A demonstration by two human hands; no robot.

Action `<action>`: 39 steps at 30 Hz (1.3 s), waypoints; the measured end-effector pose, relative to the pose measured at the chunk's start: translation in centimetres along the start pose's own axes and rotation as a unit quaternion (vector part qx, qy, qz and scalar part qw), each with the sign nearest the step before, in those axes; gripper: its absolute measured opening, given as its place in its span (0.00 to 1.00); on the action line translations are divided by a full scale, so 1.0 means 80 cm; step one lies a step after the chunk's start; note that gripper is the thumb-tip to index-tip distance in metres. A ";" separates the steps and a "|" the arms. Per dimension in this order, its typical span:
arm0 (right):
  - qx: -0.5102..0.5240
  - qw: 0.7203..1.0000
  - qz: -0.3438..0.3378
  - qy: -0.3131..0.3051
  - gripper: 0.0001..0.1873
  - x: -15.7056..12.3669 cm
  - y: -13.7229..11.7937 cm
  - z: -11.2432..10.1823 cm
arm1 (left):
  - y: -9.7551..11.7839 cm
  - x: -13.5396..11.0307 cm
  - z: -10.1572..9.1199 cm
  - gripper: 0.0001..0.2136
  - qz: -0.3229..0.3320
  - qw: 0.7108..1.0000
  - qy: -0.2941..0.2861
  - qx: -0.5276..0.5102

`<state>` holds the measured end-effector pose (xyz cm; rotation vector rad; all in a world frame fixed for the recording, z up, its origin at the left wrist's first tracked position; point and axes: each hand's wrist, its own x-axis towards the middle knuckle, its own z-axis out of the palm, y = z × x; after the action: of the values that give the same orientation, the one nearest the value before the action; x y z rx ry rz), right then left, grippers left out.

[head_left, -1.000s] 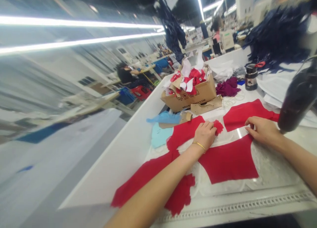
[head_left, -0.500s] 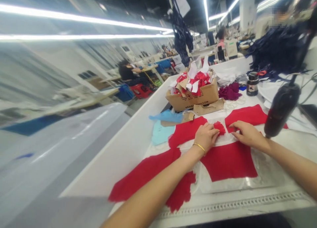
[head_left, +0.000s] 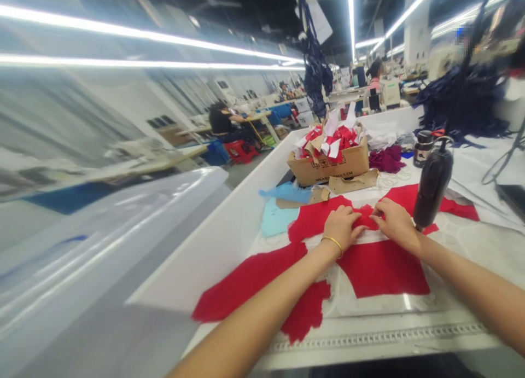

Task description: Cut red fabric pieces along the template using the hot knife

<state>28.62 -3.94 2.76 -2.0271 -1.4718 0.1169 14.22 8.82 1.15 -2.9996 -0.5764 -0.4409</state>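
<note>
Between my hands is a small red fabric piece [head_left: 363, 217], held near the table's middle. My left hand [head_left: 341, 227], with a yellow bangle at the wrist, pinches its left end. The fingers of my right hand [head_left: 392, 219] are closed on its right end. Just below lies a larger red fabric panel [head_left: 385, 269], flat on the table. Another red panel [head_left: 314, 218] reaches under my left hand, and one more [head_left: 404, 196] lies behind my right hand. Further red pieces [head_left: 250, 279] lie at the left, partly covered by my left forearm.
A black hanging tool [head_left: 435, 184] dangles close by my right wrist. Behind are a cardboard box [head_left: 334, 167] of scraps, light blue pieces [head_left: 279, 216], purple cloth [head_left: 386, 159] and a dark jar [head_left: 422, 148]. A measuring tape [head_left: 381, 335] runs along the front edge; a white side wall [head_left: 213, 246] stands left.
My right hand has moved left and taken hold of the small red piece's right end. The piece is now stretched between both hands. The view has shifted slightly, and the black tool hangs further left.
</note>
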 end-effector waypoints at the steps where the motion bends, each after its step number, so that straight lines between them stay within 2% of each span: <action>1: 0.007 1.000 0.000 0.011 0.06 -0.003 -0.003 -0.003 | -0.005 -0.001 -0.003 0.09 -0.007 1.000 0.001 0.005; 5: 0.034 0.999 -0.014 0.040 0.07 -0.026 -0.010 -0.018 | -0.030 -0.009 -0.019 0.03 -0.038 0.999 0.009 0.023; 7: 0.046 0.996 -0.042 0.059 0.08 -0.043 -0.008 -0.026 | -0.043 -0.017 -0.030 0.04 -0.050 0.998 0.013 0.028; 12: 0.038 0.979 -0.125 0.154 0.09 -0.085 0.011 -0.044 | -0.062 -0.049 -0.064 0.10 -0.053 0.998 0.024 0.015; 16: 0.030 0.968 -0.147 0.200 0.08 -0.111 0.021 -0.066 | -0.054 -0.083 -0.092 0.15 -0.038 0.999 0.031 -0.006; 19: 0.048 0.971 -0.135 0.190 0.07 -0.137 0.026 -0.089 | -0.031 -0.115 -0.119 0.17 -0.013 0.998 0.016 -0.051; 20: 0.057 0.974 -0.128 0.179 0.07 -0.148 0.027 -0.098 | -0.020 -0.126 -0.130 0.18 -0.004 0.995 0.001 -0.096; 22: 0.057 0.978 -0.123 0.159 0.07 -0.171 0.031 -0.114 | 0.005 -0.146 -0.154 0.17 -0.011 0.975 -0.052 -0.214; 23: 0.047 0.979 -0.124 0.155 0.06 -0.183 0.032 -0.122 | 0.017 -0.153 -0.165 0.17 -0.027 0.954 -0.111 -0.278; 25: 0.038 0.977 -0.112 0.178 0.06 -0.201 0.034 -0.134 | 0.039 -0.160 -0.185 0.16 -0.083 0.890 -0.211 -0.394; 27: 0.031 0.972 -0.100 0.209 0.07 -0.211 0.036 -0.140 | 0.052 -0.160 -0.193 0.17 -0.132 0.824 -0.284 -0.472; 29: 0.008 0.971 -0.096 0.219 0.08 -0.211 0.039 -0.139 | 0.056 -0.153 -0.186 0.16 -0.157 0.788 -0.315 -0.505; 31: -0.015 0.974 -0.090 0.206 0.10 -0.203 0.046 -0.131 | 0.052 -0.143 -0.165 0.16 -0.161 0.794 -0.314 -0.495; 36: -0.028 0.990 -0.048 0.129 0.15 -0.171 0.074 -0.103 | 0.032 -0.116 -0.095 0.14 -0.147 0.892 -0.260 -0.340; 39: -0.066 0.996 0.029 0.059 0.14 -0.152 0.083 -0.095 | 0.025 -0.102 -0.065 0.11 -0.155 0.922 -0.216 -0.281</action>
<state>32.74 -19.13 1.92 -2.1440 -1.3803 -0.0769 6.27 3.53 3.78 -3.5924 -1.1458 0.0861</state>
